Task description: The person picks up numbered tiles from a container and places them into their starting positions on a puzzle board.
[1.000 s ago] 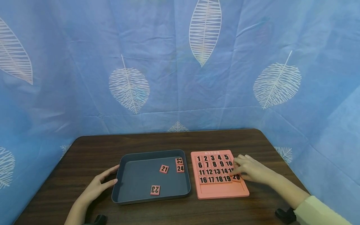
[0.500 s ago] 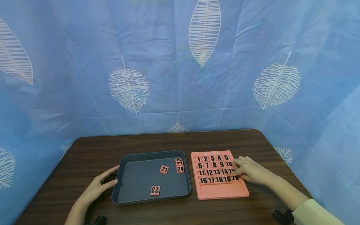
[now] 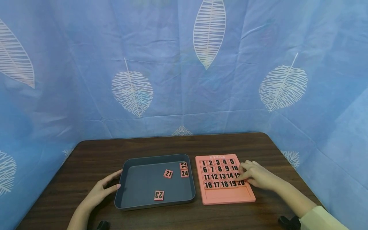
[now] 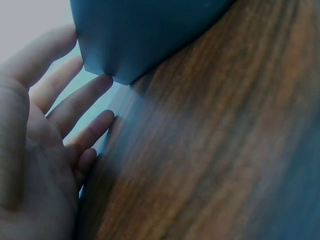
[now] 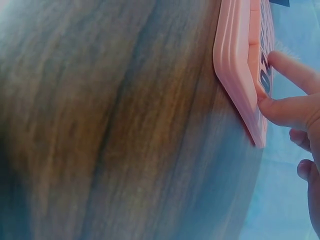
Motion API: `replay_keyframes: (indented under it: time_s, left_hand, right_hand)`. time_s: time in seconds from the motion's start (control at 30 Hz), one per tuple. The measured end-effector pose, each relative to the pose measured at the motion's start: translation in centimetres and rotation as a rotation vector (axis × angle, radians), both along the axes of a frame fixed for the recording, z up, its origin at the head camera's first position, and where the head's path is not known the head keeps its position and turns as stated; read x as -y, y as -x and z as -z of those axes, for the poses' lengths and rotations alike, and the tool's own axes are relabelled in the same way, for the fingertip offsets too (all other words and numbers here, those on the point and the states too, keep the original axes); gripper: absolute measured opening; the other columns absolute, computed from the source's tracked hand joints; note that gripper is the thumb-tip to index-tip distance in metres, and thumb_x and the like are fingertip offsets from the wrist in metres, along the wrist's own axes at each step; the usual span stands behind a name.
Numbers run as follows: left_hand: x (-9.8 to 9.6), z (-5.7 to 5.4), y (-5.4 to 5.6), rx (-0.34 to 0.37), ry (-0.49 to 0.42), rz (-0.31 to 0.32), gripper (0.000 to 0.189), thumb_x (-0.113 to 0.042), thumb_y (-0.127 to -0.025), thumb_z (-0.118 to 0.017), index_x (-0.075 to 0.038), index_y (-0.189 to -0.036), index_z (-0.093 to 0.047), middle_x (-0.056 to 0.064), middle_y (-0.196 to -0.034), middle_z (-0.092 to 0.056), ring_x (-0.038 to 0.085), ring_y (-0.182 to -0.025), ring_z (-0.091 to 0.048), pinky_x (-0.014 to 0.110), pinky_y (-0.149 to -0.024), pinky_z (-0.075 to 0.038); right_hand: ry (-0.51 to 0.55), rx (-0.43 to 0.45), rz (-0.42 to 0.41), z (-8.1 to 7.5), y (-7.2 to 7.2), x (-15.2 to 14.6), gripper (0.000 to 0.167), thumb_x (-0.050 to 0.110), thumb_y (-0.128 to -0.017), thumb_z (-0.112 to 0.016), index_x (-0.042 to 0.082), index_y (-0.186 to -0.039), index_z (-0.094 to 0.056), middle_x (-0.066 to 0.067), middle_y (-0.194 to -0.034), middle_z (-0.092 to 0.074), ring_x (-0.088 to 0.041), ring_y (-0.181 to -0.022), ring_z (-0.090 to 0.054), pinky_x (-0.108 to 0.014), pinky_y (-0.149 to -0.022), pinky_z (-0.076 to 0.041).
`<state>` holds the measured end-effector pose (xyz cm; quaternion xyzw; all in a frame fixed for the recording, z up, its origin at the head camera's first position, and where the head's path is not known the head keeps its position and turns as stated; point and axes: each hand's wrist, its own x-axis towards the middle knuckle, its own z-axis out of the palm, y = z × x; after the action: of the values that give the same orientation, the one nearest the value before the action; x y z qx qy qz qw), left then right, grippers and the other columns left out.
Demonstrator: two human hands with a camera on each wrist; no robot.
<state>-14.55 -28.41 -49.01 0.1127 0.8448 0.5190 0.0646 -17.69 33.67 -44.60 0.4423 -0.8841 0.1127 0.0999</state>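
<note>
My left hand rests at the left wall of the dark grey tray, its fingertips against the outside and the fingers spread. Inside the tray lie number tiles 21, 22, 24 and an upside-down 23. To the right is a pink number puzzle board, its upper rows filled with tiles 1 to 20. My right hand holds tile 20 between thumb and forefinger at the row's right end; the thumb meets the tile's edge in the right wrist view.
The dark wooden table carries both tray and board, with a narrow gap between them. A bare pink strip runs along the board's near side. Behind the table hangs a blue leaf-patterned cloth.
Tile 20 has gone from tilted and low to straighter and closer in line with tile 19, my right fingers staying on it. The left hand and tray keep their place.
</note>
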Motion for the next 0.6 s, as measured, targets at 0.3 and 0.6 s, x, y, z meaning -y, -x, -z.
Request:
replay_keyframes:
  time_s: [0.3,0.6]
  left_hand:
    - [-0.08,-0.08,-0.1,-0.01,-0.008,0.0,0.057,-0.024,-0.097,-0.059,-0.013,-0.148,-0.038,0.02,-0.15,-0.03,0.049,-0.135,-0.02,0.075,-0.094,-0.023]
    - [-0.03,-0.1,-0.03,-0.022,0.009,0.003,0.056,-0.024,-0.097,-0.059,-0.013,-0.148,-0.038,0.021,-0.15,-0.03,0.049,-0.135,-0.021,0.075,-0.093,-0.023]
  right_hand:
    - [0.01,0.028,0.02,0.07,-0.15,-0.15,0.04,0.001,-0.07,-0.081,0.03,-0.098,-0.078,0.017,-0.088,-0.044,-0.004,-0.077,-0.03,-0.028,-0.066,-0.02]
    - [0.024,0.048,0.037,-0.05,-0.21,-0.09,0.037,0.003,-0.071,-0.081,0.03,-0.097,-0.079,0.016,-0.088,-0.045,-0.003,-0.079,-0.031,-0.03,-0.067,-0.02]
